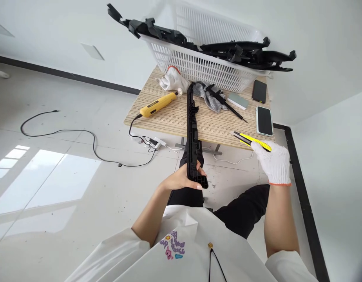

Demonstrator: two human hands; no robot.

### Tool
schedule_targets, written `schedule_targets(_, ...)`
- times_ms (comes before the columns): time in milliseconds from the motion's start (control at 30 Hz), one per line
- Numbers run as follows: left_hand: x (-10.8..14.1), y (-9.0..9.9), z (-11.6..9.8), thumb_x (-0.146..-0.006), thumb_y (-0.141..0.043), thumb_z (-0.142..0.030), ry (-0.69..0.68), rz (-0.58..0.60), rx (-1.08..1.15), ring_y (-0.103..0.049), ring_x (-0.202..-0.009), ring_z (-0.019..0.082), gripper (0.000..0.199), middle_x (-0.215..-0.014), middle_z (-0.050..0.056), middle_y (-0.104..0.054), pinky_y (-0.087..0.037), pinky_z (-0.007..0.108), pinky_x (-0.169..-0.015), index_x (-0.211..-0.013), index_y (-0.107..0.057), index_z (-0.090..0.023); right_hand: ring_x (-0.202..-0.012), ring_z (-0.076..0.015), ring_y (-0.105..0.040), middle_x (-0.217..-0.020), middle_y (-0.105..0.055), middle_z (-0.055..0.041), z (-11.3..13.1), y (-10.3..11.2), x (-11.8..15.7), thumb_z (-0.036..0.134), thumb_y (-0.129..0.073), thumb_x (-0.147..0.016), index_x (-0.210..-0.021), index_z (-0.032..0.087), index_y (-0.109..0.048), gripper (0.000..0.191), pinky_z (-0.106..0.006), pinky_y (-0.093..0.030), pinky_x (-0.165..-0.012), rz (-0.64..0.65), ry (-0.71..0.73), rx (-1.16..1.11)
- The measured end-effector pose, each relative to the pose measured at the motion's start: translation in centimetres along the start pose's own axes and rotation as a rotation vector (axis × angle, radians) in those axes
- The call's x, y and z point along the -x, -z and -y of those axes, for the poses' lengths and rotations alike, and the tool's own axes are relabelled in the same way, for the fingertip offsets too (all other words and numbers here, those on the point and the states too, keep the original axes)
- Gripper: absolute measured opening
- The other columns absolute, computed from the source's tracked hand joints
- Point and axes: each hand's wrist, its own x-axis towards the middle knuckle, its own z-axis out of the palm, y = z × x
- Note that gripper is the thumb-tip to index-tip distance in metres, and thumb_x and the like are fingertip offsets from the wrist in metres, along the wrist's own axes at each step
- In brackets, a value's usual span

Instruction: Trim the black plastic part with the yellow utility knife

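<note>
My bare left hand is closed around the near end of a long black plastic part. The part's far end reaches over the table beside a grey cloth. In a white knitted glove, my right hand grips a yellow and black utility knife at the table's right front edge. The knife points left, apart from the plastic part. A yellow corded tool lies left of the part, near a crumpled white glove. Black calipers rest partly on the cloth.
A white plastic basket holding several black parts stands at the table's back. Two phones, one black and one pale-edged, lie right, near a grey-green card. A power strip and a cable are on the floor.
</note>
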Motion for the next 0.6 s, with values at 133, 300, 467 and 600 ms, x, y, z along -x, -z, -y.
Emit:
schedule_targets(133, 0.0, 0.0, -0.1, -0.057, -0.089, -0.024, 0.000, -0.021, -0.022, -0.061, -0.100, 0.024, 0.058, -0.098, 0.006, -0.067, -0.047, 0.039, -0.084, -0.089, -0.041, -0.022, -0.061, -0.0225, -0.057, -0.064, -0.067, -0.0069, -0.6, 0.0, -0.4, 0.057, -0.051, -0.085, -0.085, 0.020, -0.076, 0.045, -0.031, -0.035, -0.057, -0.080, -0.030, 0.039)
schedule_targets(300, 0.2, 0.1, 0.0, -0.057, -0.089, -0.024, 0.003, 0.001, 0.019, -0.061, -0.099, 0.024, 0.058, -0.099, 0.005, -0.067, -0.047, 0.039, -0.085, -0.089, -0.041, -0.022, -0.057, -0.0202, -0.054, -0.057, -0.063, -0.0034, -1.1, -0.4, 0.3, 0.058, -0.051, -0.086, -0.075, 0.020, -0.071, 0.044, -0.031, -0.035, -0.057, -0.043, -0.063, -0.020)
schedule_targets(467, 0.2, 0.2, 0.0, -0.057, -0.089, -0.024, 0.003, -0.005, 0.029, -0.061, -0.100, 0.024, 0.058, -0.100, 0.005, -0.067, -0.047, 0.039, -0.085, -0.090, -0.041, -0.022, -0.058, -0.0209, -0.054, -0.057, -0.063, -0.0038, -2.1, -0.1, 0.8, 0.056, -0.053, -0.084, -0.072, 0.020, -0.070, 0.042, -0.031, -0.035, -0.057, -0.082, -0.087, -0.009)
schedule_targets(600, 0.1, 0.0, -0.2, -0.057, -0.089, -0.023, 0.000, 0.009, 0.036, -0.062, -0.099, 0.024, 0.058, -0.100, 0.006, -0.068, -0.048, 0.038, -0.083, -0.089, -0.040, -0.022, -0.058, -0.0211, -0.054, -0.058, -0.064, -0.0049, -1.4, -0.2, 0.9, 0.056, -0.052, -0.084, -0.074, 0.020, -0.072, 0.043, -0.032, -0.035, -0.057, -0.098, -0.095, -0.008)
